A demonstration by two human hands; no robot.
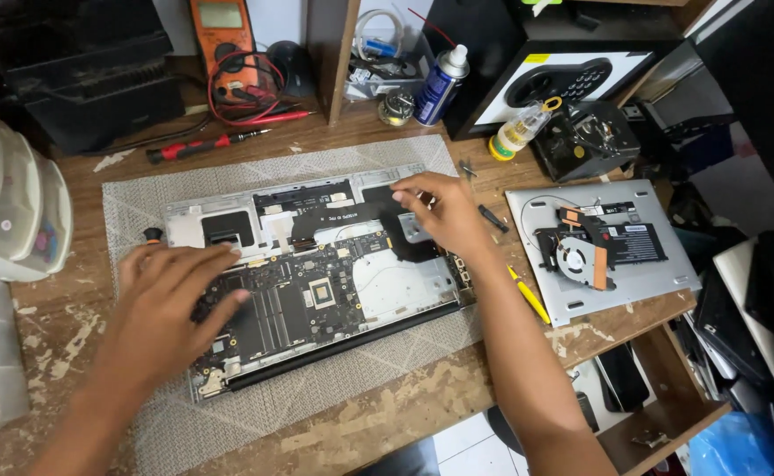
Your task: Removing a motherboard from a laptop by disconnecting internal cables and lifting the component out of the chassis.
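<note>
While the opened laptop chassis (pixel 316 273) lies flat on the grey mat (pixel 184 423), the left hand (pixel 171 308) rests spread and palm-down on its circuit board at 9 o'clock, gripping nothing. At 1 o'clock, the right hand (pixel 444 216) pinches a black flexible strip (pixel 351 216), probably thin and fragile, best held by its edges.

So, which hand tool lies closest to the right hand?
The small black tool beside the right hand; the yellow tool and red screwdriver lie farther away.
</note>
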